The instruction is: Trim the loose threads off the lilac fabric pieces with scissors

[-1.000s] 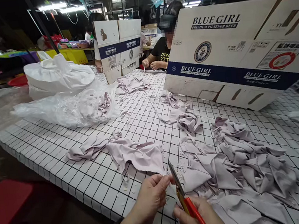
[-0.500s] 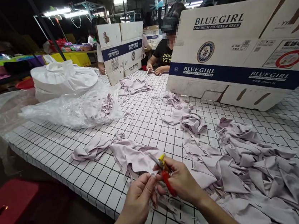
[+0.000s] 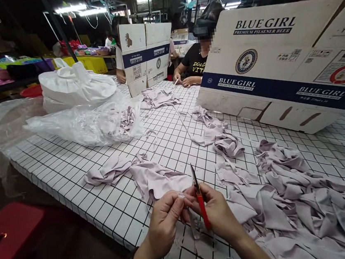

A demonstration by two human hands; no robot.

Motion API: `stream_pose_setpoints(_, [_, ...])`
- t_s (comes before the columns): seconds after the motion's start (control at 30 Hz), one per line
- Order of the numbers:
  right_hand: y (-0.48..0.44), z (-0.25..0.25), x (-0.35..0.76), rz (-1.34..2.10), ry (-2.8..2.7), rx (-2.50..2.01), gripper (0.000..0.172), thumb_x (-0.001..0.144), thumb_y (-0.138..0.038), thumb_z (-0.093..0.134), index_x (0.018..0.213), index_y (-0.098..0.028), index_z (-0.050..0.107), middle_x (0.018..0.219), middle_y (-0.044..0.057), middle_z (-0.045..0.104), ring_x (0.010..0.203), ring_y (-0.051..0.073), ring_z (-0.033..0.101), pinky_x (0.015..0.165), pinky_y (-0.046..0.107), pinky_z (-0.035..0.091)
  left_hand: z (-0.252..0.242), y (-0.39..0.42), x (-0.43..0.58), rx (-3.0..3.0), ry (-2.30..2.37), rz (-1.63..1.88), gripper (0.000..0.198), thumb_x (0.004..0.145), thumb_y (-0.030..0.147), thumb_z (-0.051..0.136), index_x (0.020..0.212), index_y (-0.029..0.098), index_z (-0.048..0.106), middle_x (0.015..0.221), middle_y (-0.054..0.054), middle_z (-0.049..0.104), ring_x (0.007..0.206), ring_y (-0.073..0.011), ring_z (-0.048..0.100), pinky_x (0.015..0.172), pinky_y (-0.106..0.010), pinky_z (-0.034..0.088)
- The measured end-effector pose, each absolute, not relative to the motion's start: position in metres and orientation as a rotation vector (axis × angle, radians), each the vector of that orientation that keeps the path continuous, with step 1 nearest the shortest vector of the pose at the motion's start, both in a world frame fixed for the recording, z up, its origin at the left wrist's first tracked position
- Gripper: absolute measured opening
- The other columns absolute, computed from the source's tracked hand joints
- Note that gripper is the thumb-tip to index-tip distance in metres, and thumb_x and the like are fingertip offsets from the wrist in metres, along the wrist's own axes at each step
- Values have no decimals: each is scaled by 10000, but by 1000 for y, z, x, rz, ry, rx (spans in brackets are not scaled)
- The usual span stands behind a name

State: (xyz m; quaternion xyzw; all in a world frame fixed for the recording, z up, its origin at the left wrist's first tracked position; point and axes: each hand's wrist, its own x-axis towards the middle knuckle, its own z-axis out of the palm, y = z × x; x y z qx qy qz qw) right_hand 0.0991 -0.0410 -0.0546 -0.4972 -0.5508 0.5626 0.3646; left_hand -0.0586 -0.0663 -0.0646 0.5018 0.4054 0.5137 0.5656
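Note:
My right hand [image 3: 217, 211] grips red-handled snips [image 3: 199, 197] with the blades pointing up and away from me. My left hand [image 3: 166, 221] is closed in a pinch on a thin pale strip of fabric [image 3: 192, 227], held right beside the snips near the table's front edge. A lilac fabric piece [image 3: 156, 179] lies just beyond my hands. To the right spreads a big heap of lilac fabric pieces [image 3: 296, 202] on the white grid-pattern table [image 3: 71, 174].
A large Blue Girl cardboard box [image 3: 280, 63] lies on its side at the right; a smaller one [image 3: 145, 55] stands at the back. A clear plastic bag [image 3: 81, 123] and white bundle [image 3: 74, 84] lie left. A person in black [image 3: 194, 62] works at the far end. A red stool [image 3: 7, 235] stands lower left.
My right hand has turned the snips from pointing left to pointing up. Both hands stay together near the table edge, and the left hand keeps its pinch on the strip.

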Motion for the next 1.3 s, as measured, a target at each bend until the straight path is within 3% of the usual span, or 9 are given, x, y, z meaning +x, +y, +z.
stream_pose_setpoints(0.07, [-42, -43, 114, 1356, -1623, -1402, 337, 769, -491, 707, 785, -207, 526, 755, -16, 554, 703, 170, 527, 651, 286, 438, -65, -65, -59, 1180, 938, 1177, 329, 966, 396, 475, 853, 147, 658, 641, -9, 567, 597, -131, 544, 651, -263, 458])
stream_pose_setpoints(0.2, [-48, -20, 138, 1058, -2065, -1578, 368, 732, -453, 725, 711, -222, 439, 713, -29, 506, 636, 149, 445, 581, 271, 377, -68, -63, -61, 1270, 967, 1109, 327, 978, 387, 453, 849, 143, 629, 758, -25, 564, 635, -120, 558, 635, -245, 460])
stream_pose_setpoints(0.3, [-54, -13, 140, 954, -2194, -1672, 356, 725, -459, 711, 714, -222, 446, 737, -6, 546, 645, 161, 459, 582, 281, 374, -69, -62, -61, 1356, 967, 1057, 316, 990, 373, 422, 827, 157, 585, 759, -20, 541, 642, -120, 542, 624, -238, 457])
stream_pose_setpoints(0.53, [-54, -15, 133, 889, -2245, -1722, 331, 728, -445, 695, 717, -224, 448, 746, 3, 570, 661, 177, 488, 602, 298, 386, -65, -61, -62, 1544, 969, 1038, 356, 998, 352, 380, 724, 176, 522, 703, -12, 505, 637, -129, 494, 616, -247, 410])
stream_pose_setpoints(0.87, [-54, -19, 131, 817, -2285, -1701, 300, 746, -421, 670, 721, -227, 442, 737, 1, 567, 651, 178, 489, 596, 297, 379, -66, -60, -63, 1525, 954, 1045, 322, 984, 330, 405, 732, 175, 532, 701, -8, 495, 633, -131, 475, 619, -254, 393])
stream_pose_setpoints(1.3, [-51, -23, 131, 775, -2321, -1714, 423, 756, -465, 645, 628, -229, 318, 605, -42, 434, 562, 138, 369, 526, 259, 287, -70, -59, -65, 1483, 926, 1024, 318, 987, 333, 420, 750, 170, 558, 717, -11, 516, 653, -130, 488, 639, -246, 401])
